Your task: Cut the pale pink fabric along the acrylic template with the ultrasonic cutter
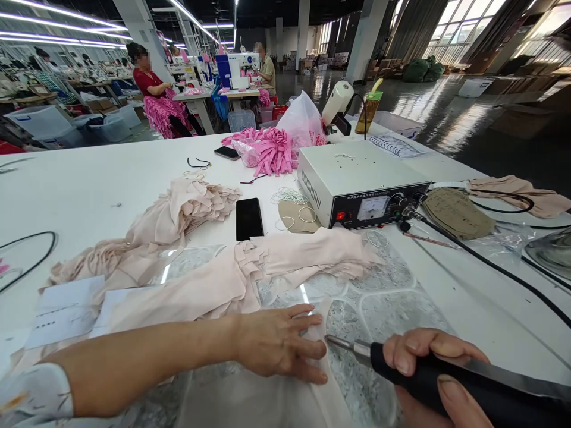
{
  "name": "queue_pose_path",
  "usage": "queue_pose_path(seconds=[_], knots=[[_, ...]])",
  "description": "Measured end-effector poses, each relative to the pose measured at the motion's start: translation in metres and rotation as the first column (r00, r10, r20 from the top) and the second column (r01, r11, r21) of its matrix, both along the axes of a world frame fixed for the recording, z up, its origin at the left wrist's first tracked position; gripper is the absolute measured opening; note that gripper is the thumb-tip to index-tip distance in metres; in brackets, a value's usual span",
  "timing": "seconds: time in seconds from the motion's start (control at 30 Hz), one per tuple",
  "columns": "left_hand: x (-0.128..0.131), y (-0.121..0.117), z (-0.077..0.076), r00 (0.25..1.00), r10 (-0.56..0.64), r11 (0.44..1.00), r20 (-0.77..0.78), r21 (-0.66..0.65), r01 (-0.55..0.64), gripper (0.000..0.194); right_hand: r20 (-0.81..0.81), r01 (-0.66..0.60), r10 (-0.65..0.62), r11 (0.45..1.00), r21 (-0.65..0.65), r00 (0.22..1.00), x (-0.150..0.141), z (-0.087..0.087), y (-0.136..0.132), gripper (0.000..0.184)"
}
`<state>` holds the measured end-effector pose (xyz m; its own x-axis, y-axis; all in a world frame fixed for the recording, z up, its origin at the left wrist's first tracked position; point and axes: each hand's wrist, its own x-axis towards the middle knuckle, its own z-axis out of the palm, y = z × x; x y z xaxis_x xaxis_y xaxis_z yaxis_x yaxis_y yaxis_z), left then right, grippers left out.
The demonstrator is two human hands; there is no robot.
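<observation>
My left hand point(283, 343) lies palm down with its fingers spread, pressing on a pale pink strip of thin fabric point(329, 389). In my right hand point(435, 356) is a handheld ultrasonic cutter point(379, 358) with a black handle and a slim metal tip. The tip touches or nearly touches the fabric's right edge, just beside my left fingertips. Beneath them is a marble-patterned, glossy sheet point(397, 309). Beyond my left hand, a pile of pale pink fabric pieces point(307, 252) lies across the sheet.
A generator box point(361, 184) with a dial stands at the back; a black cable point(491, 267) runs rightward from it. Another fabric heap point(178, 208), a black phone point(249, 219), pink strips point(272, 151) and brown fabric pieces point(457, 213) lie around. Co-workers sit at sewing machines beyond.
</observation>
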<state>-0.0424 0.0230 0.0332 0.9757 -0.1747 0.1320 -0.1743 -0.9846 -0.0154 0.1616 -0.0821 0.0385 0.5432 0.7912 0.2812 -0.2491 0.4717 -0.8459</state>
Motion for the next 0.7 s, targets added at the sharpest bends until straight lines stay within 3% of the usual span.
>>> queue_pose_path(seconds=[0.7], knots=[[-0.0014, 0.0009, -0.0042, 1.0, -0.003, 1.0, 0.008, -0.016, 0.003, 0.027, 0.071, -0.051, 0.048, 0.998, 0.038, 0.996, -0.0013, -0.0015, 0.0078, 0.009]])
